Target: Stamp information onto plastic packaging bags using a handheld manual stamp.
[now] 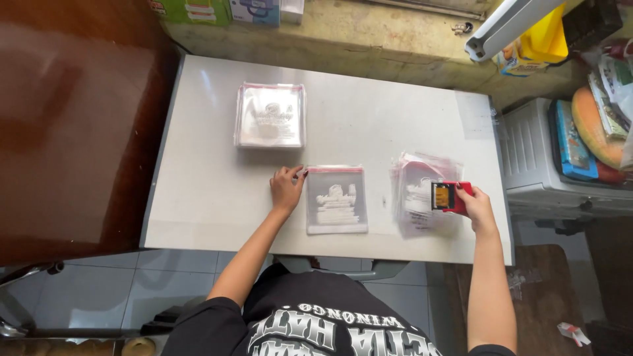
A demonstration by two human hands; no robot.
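Note:
A single clear plastic bag [337, 200] with a red top strip and white print lies flat near the front of the white table [198, 191]. My left hand [286, 187] rests on the table, fingertips touching the bag's top left corner. My right hand [476, 207] holds a small red stamp-like block [450, 196] with a dark and yellow face, over a loose pile of the same bags [422, 191] on the right. A neat stack of bags [270, 116] lies at the back left.
A dark brown wooden surface [72, 125] borders the table's left edge. A white appliance [547, 165] with a blue box and coloured items stands on the right. Boxes [217, 10] line the ledge at the back. Grey floor tiles show below the front edge.

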